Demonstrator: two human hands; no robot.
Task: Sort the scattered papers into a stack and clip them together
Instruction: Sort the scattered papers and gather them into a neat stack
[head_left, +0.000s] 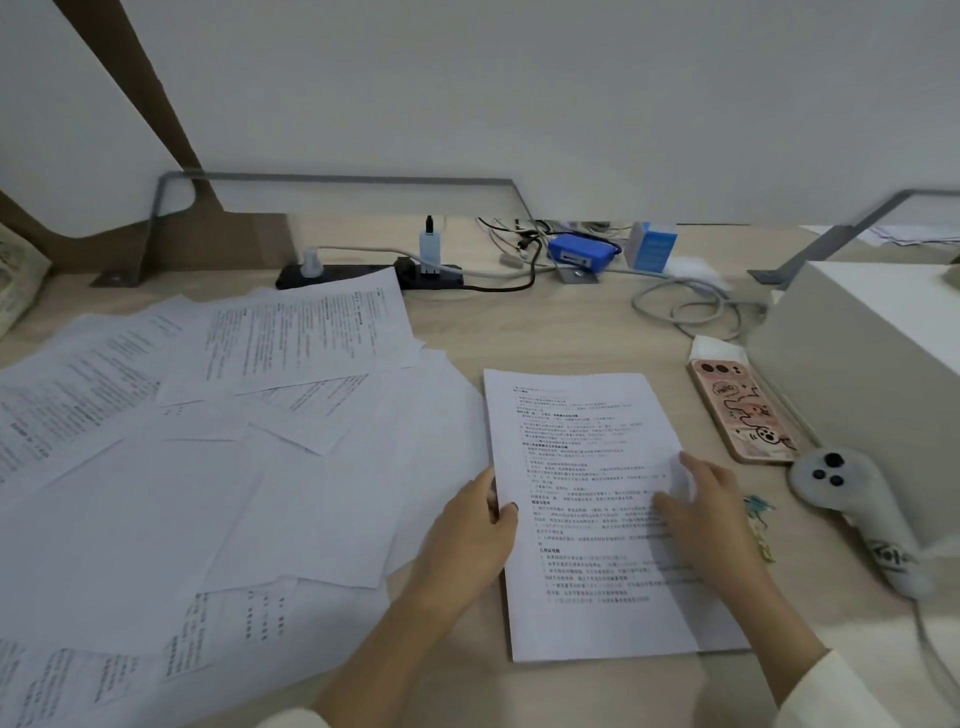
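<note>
Most loose white printed papers lie scattered at frame left; my left grip pinches the thin white paper stack at lower centre of the pale wooden desk, right grip spread flat on it, so next I'd gather another sheet.

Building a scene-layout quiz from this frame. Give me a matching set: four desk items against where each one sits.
Items:
1. neat stack
2. scattered papers
3. phone
4. power strip

Places:
A. at the back of the desk, by the wall
B. spread over the desk's left side
C. between the left hand and the right hand
D. right of the stack, pink case up

Pairs: 1-C, 2-B, 3-D, 4-A
</note>
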